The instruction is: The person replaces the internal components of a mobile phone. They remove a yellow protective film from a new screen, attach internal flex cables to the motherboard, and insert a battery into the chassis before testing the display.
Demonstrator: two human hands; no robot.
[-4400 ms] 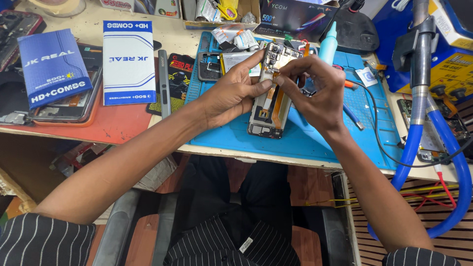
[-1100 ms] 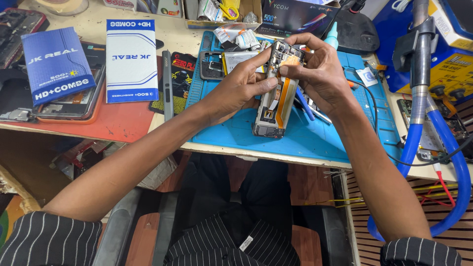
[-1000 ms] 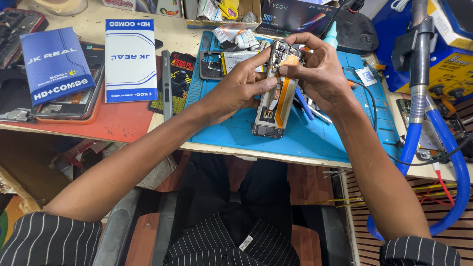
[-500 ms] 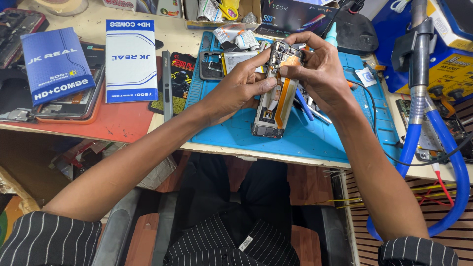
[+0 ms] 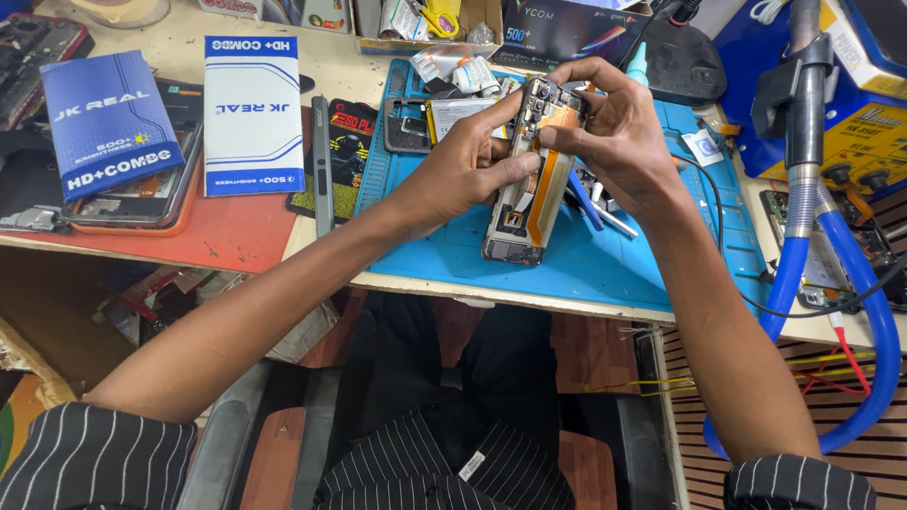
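Both hands, left [image 5: 463, 165] and right [image 5: 619, 142], are closed around the opened phone with an orange flex cable [image 5: 534, 175], tilted above the blue mat [image 5: 605, 255]. It looks light, stiff and fragile. Its metal edges seem the safest grip.

Single head view, steeply down, close over blue mat [image 5: 652, 255].

Blue box [image 5: 111, 127], white box [image 5: 253, 113], blue hose [image 5: 874, 312], tweezers [image 5: 605, 215]

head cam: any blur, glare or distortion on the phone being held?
Head view: the opened phone is sharp between left hand and right hand, no motion blur; light even, soft shadows on the blue mat; no strong glare; wide-angle bending at the edges.
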